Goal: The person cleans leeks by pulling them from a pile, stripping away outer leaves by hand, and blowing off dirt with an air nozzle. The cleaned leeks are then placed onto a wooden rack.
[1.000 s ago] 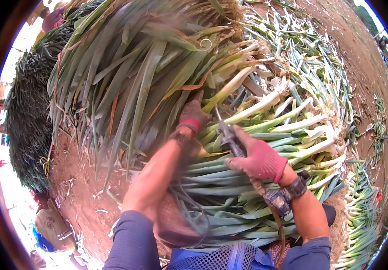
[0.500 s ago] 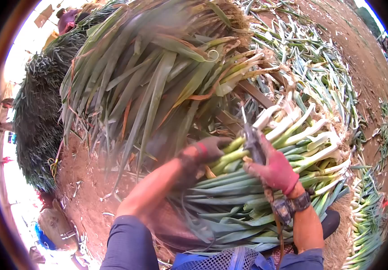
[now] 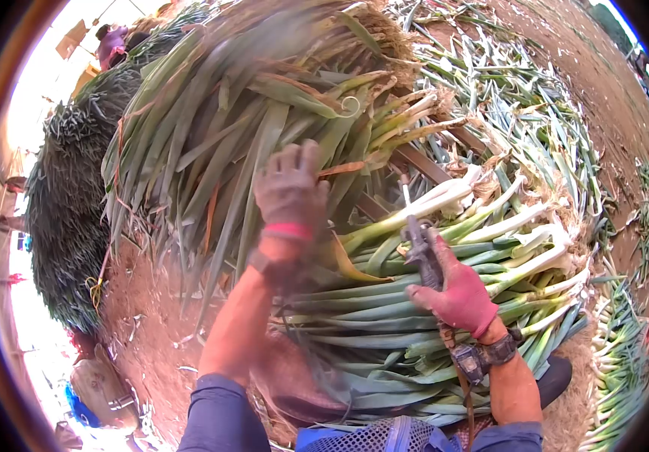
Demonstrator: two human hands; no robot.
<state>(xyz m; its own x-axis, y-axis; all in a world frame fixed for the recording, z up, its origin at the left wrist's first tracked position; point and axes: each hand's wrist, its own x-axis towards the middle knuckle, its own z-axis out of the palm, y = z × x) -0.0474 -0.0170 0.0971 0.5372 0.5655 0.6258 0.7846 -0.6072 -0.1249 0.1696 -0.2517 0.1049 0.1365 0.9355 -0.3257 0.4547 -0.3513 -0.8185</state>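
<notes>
My right hand (image 3: 460,297), in a red glove, is wrapped round an air blow gun (image 3: 422,252) whose thin nozzle points up and away. A hose runs from the gun down past my wrist. Below and beside it lies a pile of peeled Welsh onions (image 3: 385,309), white ends to the right and green leaves to the left. My left hand (image 3: 292,184), gloved and a little blurred, is raised with its fingers stretched out and holds nothing I can see. It is in front of a big heap of unpeeled Welsh onions (image 3: 226,128) with drooping leaves.
Stripped leaves (image 3: 513,98) cover the ground at the upper right. A row of Welsh onions (image 3: 614,369) lies at the lower right. To the left stands a dark green stack (image 3: 68,211), with another person (image 3: 111,45) behind it. Brown soil (image 3: 144,301) shows between.
My left hand has left the peeled Welsh onions and moved up and left towards the unpeeled heap, its fingers opening. My right hand keeps the air blow gun in nearly the same spot.
</notes>
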